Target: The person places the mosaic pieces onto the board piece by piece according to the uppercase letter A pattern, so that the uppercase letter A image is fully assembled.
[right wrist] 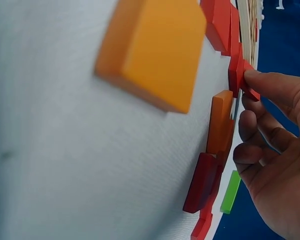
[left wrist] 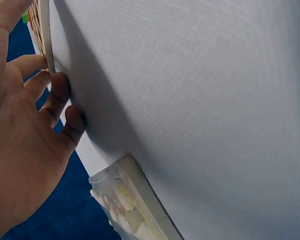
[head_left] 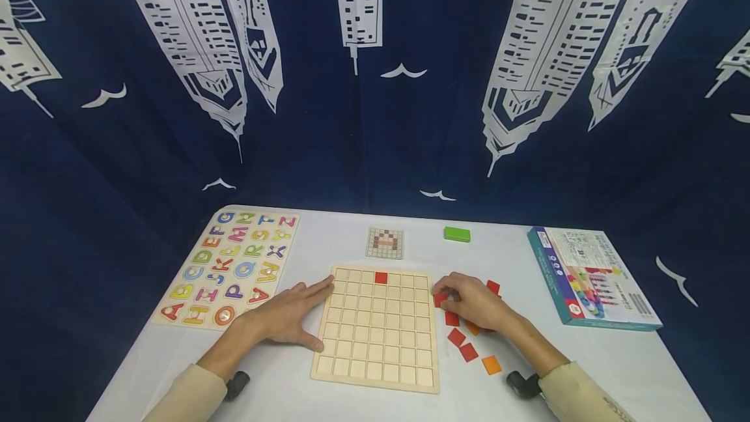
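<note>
A person's right hand (head_left: pixel 473 299) has its grip clamped on a red tile (head_left: pixel 440 301), thumb and fingertip pinching it just beside the board (head_left: pixel 377 332). Loose tiles (head_left: pixel 456 337) lie below and around that grip. The left hand (head_left: pixel 287 318), fingers and thumb apart, touches the board's opposite edge. Another red tile, the set tile (head_left: pixel 381 277), sits in the board's far row, left of the right grip. An uneven pinch could drop the tile or leave it askew across a divider; a low wrist could scatter the loose tiles; the board might slide if unsteadied.
</note>
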Demonstrator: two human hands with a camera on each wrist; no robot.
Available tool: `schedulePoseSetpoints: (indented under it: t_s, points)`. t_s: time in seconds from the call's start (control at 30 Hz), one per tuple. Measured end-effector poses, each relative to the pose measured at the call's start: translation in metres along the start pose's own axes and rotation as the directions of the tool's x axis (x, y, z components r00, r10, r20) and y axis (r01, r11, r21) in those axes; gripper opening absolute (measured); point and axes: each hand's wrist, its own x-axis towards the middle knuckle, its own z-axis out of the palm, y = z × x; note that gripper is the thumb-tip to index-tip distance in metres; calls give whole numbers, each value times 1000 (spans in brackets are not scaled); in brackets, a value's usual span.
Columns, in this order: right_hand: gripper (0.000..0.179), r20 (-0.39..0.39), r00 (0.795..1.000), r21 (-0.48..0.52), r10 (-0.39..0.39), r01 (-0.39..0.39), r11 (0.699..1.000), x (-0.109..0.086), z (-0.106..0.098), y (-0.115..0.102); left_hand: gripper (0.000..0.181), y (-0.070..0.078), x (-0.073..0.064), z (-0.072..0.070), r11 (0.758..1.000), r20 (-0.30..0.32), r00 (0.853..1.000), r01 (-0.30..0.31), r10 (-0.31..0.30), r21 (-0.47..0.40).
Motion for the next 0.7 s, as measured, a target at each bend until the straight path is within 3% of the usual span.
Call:
schedulePoseSetpoints:
  t_s: [0.7]
  points:
    - [19, -64, 996, 32, -60, 62, 998, 2, 0, -3, 120, 1, 0, -1, 1000, 6, 1000, 13, -13, -3]
